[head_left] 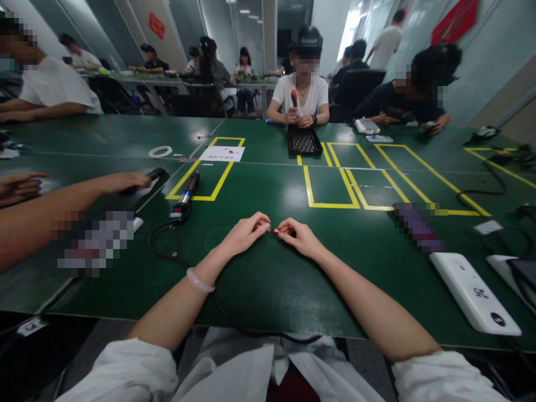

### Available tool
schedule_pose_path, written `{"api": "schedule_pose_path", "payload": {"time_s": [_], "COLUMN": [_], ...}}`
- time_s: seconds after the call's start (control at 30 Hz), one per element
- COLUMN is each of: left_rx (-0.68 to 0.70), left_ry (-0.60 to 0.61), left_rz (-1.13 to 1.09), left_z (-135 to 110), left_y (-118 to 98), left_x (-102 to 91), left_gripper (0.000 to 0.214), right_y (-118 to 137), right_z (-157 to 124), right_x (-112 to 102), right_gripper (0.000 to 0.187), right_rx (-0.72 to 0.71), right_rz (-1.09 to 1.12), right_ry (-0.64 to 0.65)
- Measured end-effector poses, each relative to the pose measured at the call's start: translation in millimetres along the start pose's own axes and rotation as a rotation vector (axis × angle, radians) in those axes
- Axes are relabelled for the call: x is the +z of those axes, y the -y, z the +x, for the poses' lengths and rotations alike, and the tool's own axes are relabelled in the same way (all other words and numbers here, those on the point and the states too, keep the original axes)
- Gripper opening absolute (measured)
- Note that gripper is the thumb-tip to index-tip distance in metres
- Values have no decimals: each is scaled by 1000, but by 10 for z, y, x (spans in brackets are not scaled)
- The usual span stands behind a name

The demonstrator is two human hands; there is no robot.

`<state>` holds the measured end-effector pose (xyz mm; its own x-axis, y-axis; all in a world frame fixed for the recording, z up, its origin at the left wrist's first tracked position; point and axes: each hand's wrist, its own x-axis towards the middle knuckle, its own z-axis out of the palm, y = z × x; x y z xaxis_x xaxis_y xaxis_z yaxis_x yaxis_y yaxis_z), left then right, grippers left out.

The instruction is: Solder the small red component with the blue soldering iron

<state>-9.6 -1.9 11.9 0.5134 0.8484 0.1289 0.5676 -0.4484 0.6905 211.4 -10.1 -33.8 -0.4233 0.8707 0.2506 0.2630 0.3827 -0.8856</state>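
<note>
My right hand point(300, 237) is closed in a pinch, and a small red piece point(275, 231) with a pale spot shows at its fingertips. The piece is too small for me to tell its kind. Just to its left, my left hand point(250, 231) has thumb and fingers pressed together, a narrow gap away from the red piece. Whatever those left fingers hold, if anything, is hidden. Both hands are over the green table point(259, 290), close together. Left of my hands lies a cylindrical electric screwdriver point(189, 188) with a black cable point(151, 245).
Yellow tape outlines point(330, 205) mark the table. A white sheet point(221, 153) carries small red parts. A white power bank point(475, 293) and a phone point(419, 228) lie right. Across the table, a person holds a red-handled screwdriver point(294, 98) above a black tray point(305, 151). A neighbour's arm point(84, 198) reaches in left.
</note>
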Motion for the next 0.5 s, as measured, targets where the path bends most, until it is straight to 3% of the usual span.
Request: {"api": "schedule_pose_path", "payload": {"time_s": [0.13, 0.27, 0.33, 0.4, 0.5], "left_rx": [-160, -491, -679, -832, -910], "left_ry": [-303, -599, -579, -473, -366], "left_rz": [383, 715, 738, 695, 643], "left_z": [-24, -222, -347, -445, -512], "left_y": [298, 715, 899, 1048, 1202], "left_x": [-383, -817, -976, -1083, -1173], "left_gripper": [40, 57, 67, 72, 70], "right_y": [12, 27, 40, 55, 68], "right_z": [1, 1, -1, -3, -4], "right_x": [-9, -14, -17, -21, -23], "right_gripper": [18, 17, 17, 17, 17], "right_rx": [11, 0, 4, 14, 24], "right_rz": [0, 1, -2, -5, -11], "right_ry": [-5, 5, 7, 9, 14]}}
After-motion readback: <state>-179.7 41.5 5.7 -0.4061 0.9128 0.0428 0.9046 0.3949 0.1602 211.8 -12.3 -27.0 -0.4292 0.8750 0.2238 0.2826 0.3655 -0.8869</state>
